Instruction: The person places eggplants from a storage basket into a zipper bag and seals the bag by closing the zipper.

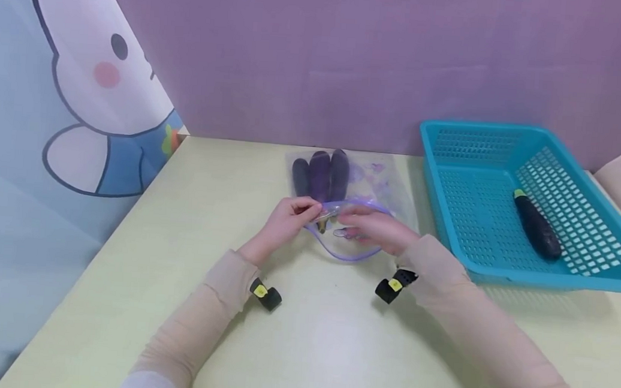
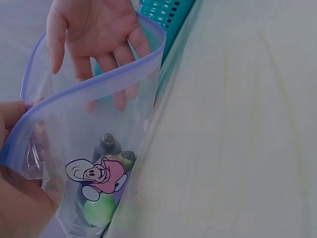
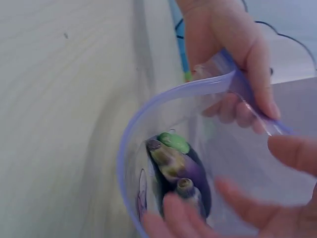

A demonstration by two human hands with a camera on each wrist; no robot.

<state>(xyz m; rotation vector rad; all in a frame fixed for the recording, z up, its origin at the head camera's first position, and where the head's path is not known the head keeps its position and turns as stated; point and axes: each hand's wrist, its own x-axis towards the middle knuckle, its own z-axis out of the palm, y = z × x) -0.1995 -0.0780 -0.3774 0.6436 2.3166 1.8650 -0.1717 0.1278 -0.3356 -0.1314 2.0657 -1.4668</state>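
Observation:
A clear zip bag [image 1: 397, 188] with a purple rim lies on the table, its mouth facing me and held apart. Three dark purple eggplants [image 1: 319, 176] lie inside; their stem ends [image 3: 166, 153] point toward the mouth in the right wrist view. My left hand [image 1: 287, 219] pinches the left part of the rim between thumb and fingers. Spread and fairly straight, the fingers of my right hand [image 1: 375, 227] reach into the mouth and hold no eggplant. A printed cartoon figure [image 2: 101, 176] partly covers the eggplants in the left wrist view.
To the right stands a teal perforated basket [image 1: 456, 228] with one eggplant [image 1: 536, 226] in it. A purple backdrop [image 1: 309, 61] rises behind the pale table [image 1: 305, 344]. A curtain with a cartoon print [image 1: 100, 101] hangs at the left.

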